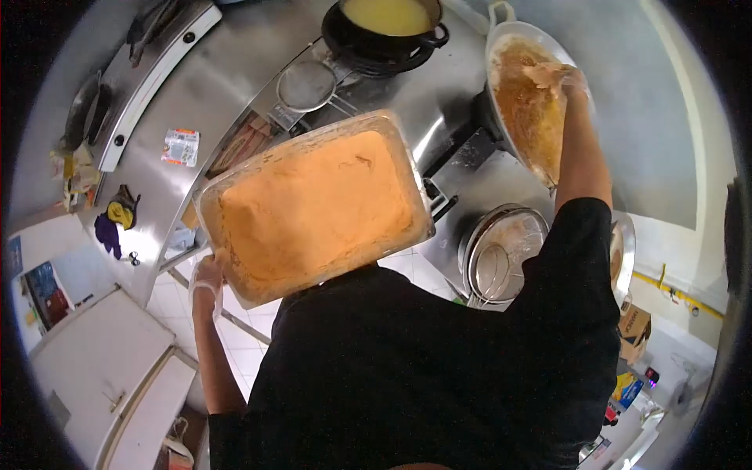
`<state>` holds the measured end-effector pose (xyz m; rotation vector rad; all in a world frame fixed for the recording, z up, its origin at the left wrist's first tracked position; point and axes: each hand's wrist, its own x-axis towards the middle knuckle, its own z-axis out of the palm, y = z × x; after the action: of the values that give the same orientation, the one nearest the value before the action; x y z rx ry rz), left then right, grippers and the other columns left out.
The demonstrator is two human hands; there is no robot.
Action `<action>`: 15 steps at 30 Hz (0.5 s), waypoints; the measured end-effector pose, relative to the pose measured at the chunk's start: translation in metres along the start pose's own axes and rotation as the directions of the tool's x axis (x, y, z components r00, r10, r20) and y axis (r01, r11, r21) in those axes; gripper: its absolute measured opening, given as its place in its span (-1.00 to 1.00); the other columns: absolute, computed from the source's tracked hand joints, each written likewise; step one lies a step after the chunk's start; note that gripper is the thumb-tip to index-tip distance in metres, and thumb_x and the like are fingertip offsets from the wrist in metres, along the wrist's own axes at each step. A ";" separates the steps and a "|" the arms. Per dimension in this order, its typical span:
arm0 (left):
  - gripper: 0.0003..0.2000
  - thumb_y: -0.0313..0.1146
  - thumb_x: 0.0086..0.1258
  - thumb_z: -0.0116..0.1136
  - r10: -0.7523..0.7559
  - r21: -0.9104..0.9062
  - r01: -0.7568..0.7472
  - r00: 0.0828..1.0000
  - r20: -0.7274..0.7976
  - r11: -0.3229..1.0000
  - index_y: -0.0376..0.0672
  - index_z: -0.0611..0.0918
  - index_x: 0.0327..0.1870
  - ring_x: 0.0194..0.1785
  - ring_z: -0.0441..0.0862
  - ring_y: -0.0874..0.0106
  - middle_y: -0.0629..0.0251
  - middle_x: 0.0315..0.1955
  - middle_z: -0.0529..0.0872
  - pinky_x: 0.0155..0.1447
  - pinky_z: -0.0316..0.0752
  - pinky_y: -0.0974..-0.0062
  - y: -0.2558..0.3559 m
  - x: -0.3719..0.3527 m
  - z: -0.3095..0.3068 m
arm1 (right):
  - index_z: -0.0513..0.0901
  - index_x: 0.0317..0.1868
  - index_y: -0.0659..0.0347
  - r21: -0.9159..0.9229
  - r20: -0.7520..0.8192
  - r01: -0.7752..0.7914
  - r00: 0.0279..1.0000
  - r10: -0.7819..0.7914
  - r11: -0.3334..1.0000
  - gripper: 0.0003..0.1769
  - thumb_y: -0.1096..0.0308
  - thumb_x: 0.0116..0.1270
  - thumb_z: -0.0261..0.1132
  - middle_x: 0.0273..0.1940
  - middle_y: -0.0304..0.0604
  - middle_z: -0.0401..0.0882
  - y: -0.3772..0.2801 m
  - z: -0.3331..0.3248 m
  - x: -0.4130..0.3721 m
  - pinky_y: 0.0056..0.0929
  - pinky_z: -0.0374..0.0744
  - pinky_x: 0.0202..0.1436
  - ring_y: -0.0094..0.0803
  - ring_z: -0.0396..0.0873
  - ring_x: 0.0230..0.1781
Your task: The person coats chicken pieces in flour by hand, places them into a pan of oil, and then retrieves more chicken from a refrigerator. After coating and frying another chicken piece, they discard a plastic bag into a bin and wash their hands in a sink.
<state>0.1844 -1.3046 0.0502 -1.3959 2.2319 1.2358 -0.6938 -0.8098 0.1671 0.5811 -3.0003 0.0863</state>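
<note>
A large clear rectangular tub (313, 205) filled with orange-tan powder is in front of the body, slightly tilted. My left hand (208, 274), in a thin clear glove, grips its lower left corner. My right arm is stretched out to the upper right, where my gloved right hand (565, 80) is over a long oval pan (495, 82) of bubbling golden oil (523, 98). The right fingers are closed around something pale and coated, too blurred to identify.
A black pot (338, 33) of yellow liquid stands at the top, with a round strainer (306, 86) below it. Sieves in a round bowl (507, 254) are right of the tub. A packet (181, 147) lies on the steel counter (215, 86).
</note>
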 end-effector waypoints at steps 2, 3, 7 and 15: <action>-0.45 0.08 0.55 -0.16 -0.040 -0.076 0.038 0.999 -0.031 0.996 -0.33 0.64 -0.21 -0.45 0.64 0.20 0.03 -0.51 0.67 -0.32 0.52 0.26 0.023 -0.013 0.002 | 0.76 -0.08 0.00 0.119 -0.113 -0.070 0.990 0.084 0.990 -0.76 0.35 0.26 0.28 -0.12 -0.15 0.77 -0.007 0.001 -0.003 -0.31 0.65 -0.06 -0.30 0.73 -0.15; -0.44 0.08 0.55 -0.18 -0.063 -0.159 0.054 0.997 -0.052 0.986 -0.33 0.64 -0.22 -0.46 0.62 0.17 0.01 -0.52 0.66 -0.30 0.51 0.25 0.029 -0.018 0.001 | 0.77 -0.08 -0.06 0.224 -0.180 -0.023 0.982 0.064 0.974 -0.75 0.33 0.26 0.27 -0.11 -0.18 0.77 -0.005 -0.001 -0.003 -0.33 0.66 -0.07 -0.34 0.74 -0.15; -0.69 -0.17 0.50 -0.04 0.054 0.246 -0.063 0.998 0.040 0.967 -0.25 0.59 -0.09 -0.32 0.63 0.06 -0.09 -0.37 0.64 -0.28 0.48 0.12 0.015 -0.009 -0.010 | 0.75 -0.01 0.17 0.372 -0.218 -0.055 0.965 0.145 0.926 -0.72 0.35 0.29 0.32 -0.04 -0.06 0.75 -0.087 -0.065 -0.048 -0.40 0.68 -0.13 -0.36 0.74 -0.18; -0.76 -0.24 0.43 -0.01 0.241 0.287 -0.266 0.963 0.120 0.920 -0.19 0.58 -0.07 -0.22 0.65 0.04 -0.04 -0.29 0.64 -0.16 0.55 0.15 -0.019 0.010 -0.005 | 0.67 0.12 0.23 0.548 0.177 0.290 0.876 -0.448 0.784 -0.55 0.06 0.46 0.16 0.01 -0.26 0.70 -0.339 -0.051 -0.298 -0.37 0.54 0.14 -0.42 0.61 0.00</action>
<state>0.1959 -1.3180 0.0375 -0.9496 2.4730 0.9474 -0.2871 -1.0100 0.2037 1.3478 -3.0547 0.8588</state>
